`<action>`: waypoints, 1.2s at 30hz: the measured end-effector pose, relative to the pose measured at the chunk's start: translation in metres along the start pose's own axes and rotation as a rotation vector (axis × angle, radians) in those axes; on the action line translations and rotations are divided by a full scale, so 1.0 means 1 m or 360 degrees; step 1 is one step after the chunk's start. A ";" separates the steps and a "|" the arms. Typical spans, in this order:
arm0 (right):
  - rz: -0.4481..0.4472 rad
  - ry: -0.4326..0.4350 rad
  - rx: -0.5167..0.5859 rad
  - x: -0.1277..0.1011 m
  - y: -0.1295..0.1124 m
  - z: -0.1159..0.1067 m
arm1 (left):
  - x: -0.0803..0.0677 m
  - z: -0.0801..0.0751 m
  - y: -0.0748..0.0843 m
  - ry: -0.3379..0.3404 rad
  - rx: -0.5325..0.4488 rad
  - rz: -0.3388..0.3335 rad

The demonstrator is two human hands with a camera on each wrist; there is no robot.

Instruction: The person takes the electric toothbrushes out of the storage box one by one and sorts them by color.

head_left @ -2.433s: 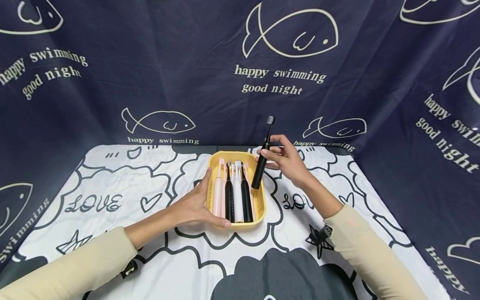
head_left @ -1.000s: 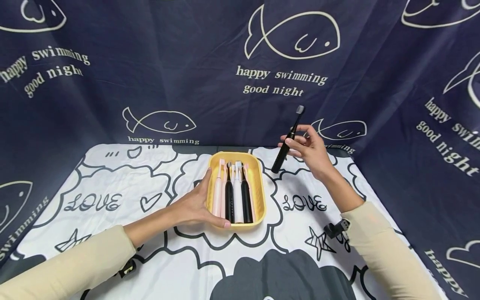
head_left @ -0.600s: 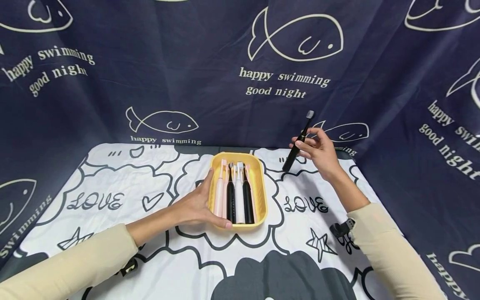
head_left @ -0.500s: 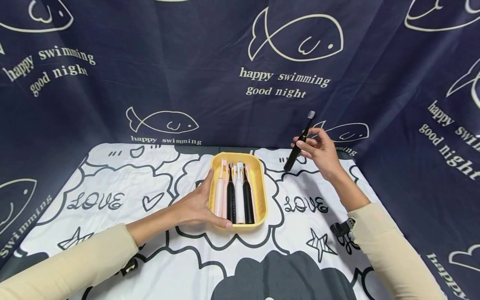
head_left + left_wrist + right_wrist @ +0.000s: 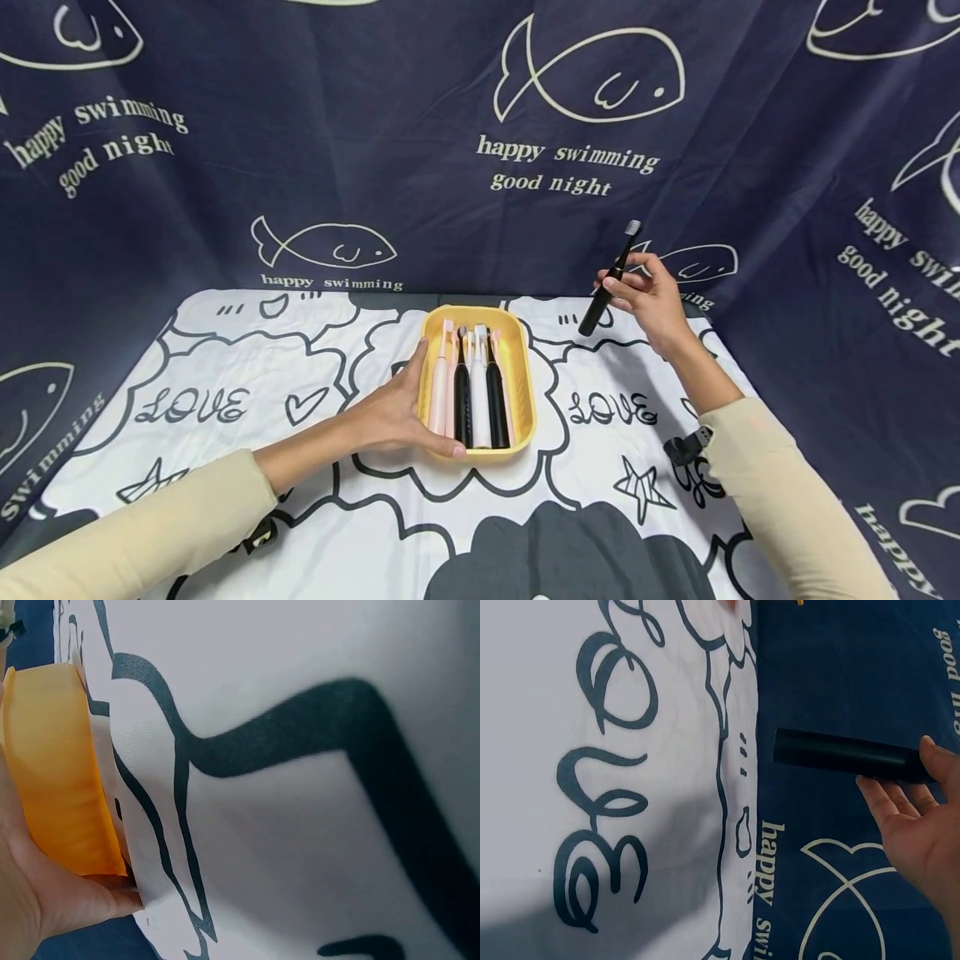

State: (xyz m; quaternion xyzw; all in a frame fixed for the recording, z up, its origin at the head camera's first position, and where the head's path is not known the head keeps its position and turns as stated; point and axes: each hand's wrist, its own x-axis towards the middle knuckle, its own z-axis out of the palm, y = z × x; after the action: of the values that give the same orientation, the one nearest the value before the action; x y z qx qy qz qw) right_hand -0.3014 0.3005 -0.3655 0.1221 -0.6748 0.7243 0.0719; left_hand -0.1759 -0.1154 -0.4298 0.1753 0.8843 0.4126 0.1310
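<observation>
Holding black electric toothbrush (image 5: pixel 596 313) aloft.
Right hand (image 5: pixel 658 307) pinches it; left hand (image 5: pixel 393 410) grips yellow tray (image 5: pixel 522 379), probably for steadiness.

On the surface (image 5: pixel 360 542) before you, the tray (image 5: pixel 520 367) holds toothbrushes (image 5: pixel 462 400); your left hand (image 5: pixel 393 412) is at its left, your held brush (image 5: pixel 596 314) right, the curtain (image 5: pixel 420 150) behind.

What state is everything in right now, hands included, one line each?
Left hand: gripping the yellow basket.
Right hand: holding a black toothbrush.
Held black toothbrush: raised, tilted, bristles uppermost.
Yellow basket: upright, uncovered, partly filled.
Toothbrushes inside: close together, heads at the far end.
Patterned cloth: spread beneath.
</observation>
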 end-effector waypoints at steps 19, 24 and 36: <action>0.0033 0.0159 0.0046 0.010 0.015 -0.026 | -0.001 0.000 0.000 0.0010 -0.0009 0.0027; 0.0048 0.0200 0.0100 0.013 0.020 -0.032 | -0.001 0.000 -0.001 0.0011 -0.0011 0.0021; 0.0085 0.0276 0.0097 0.019 0.030 -0.042 | -0.001 0.001 -0.002 0.0016 -0.0001 0.0009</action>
State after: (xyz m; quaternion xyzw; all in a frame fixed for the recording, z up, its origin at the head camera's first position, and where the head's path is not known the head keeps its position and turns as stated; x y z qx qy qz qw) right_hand -0.3314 0.3388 -0.3915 0.0431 -0.6467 0.7540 0.1070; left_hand -0.1751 -0.1159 -0.4320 0.1755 0.8843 0.4141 0.1255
